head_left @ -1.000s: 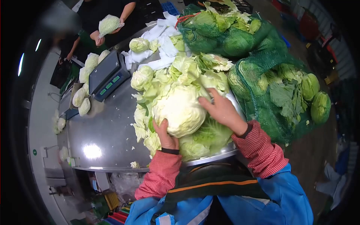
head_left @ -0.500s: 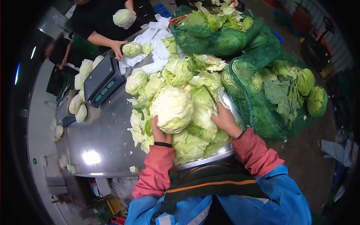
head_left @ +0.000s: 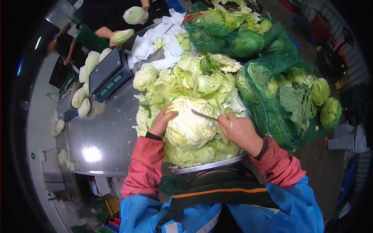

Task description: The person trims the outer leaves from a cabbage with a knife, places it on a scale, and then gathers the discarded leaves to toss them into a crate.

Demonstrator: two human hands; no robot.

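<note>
A pale, trimmed cabbage point(head_left: 188, 130) rests on a heap of loose cabbage leaves point(head_left: 194, 81) in front of me. My left hand point(head_left: 161, 122) grips its left side, thumb over the upper edge and fingers partly hidden. In my right hand point(head_left: 240, 132) is a thin dark knife point(head_left: 204, 115), its blade pointing left across the top of the cabbage. A smaller cabbage point(head_left: 145, 77) sits at the heap's back left corner.
Green mesh sacks point(head_left: 268, 105) of cabbages stand along the right. On the steel table point(head_left: 105, 136), a scale point(head_left: 110, 77) stands beside net-wrapped produce point(head_left: 90, 64). White cloths point(head_left: 155, 40) lie farther back. Across the table, a person's hand point(head_left: 112, 39) holds a pale green vegetable point(head_left: 122, 36).
The cabbage has shifted right and turned in my left hand. My right hand has swung the knife from upright beside it to across its top. The other person has lifted a vegetable.
</note>
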